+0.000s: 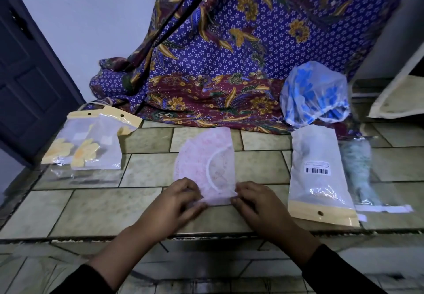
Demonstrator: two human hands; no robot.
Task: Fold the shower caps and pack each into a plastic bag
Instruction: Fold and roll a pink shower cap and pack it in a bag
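A pink shower cap (202, 163) lies folded in half on the tiled counter (146, 170), its white elastic band curving across it. My left hand (181, 196) and my right hand (252, 198) both pinch the cap's near edge between fingers and thumb. To the right lies a frosted plastic bag (319, 170) with a barcode label and a cream header. A blue-flowered shower cap (314, 94) sits puffed up behind it. At the left, two plastic bags (91, 142) hold yellow-flowered caps.
A second bag with a pale green cap (360, 170) lies at the far right. A purple batik cloth (218, 64) hangs along the back. A dark door (29, 75) stands at the left. The counter's front edge (206, 235) runs just under my wrists.
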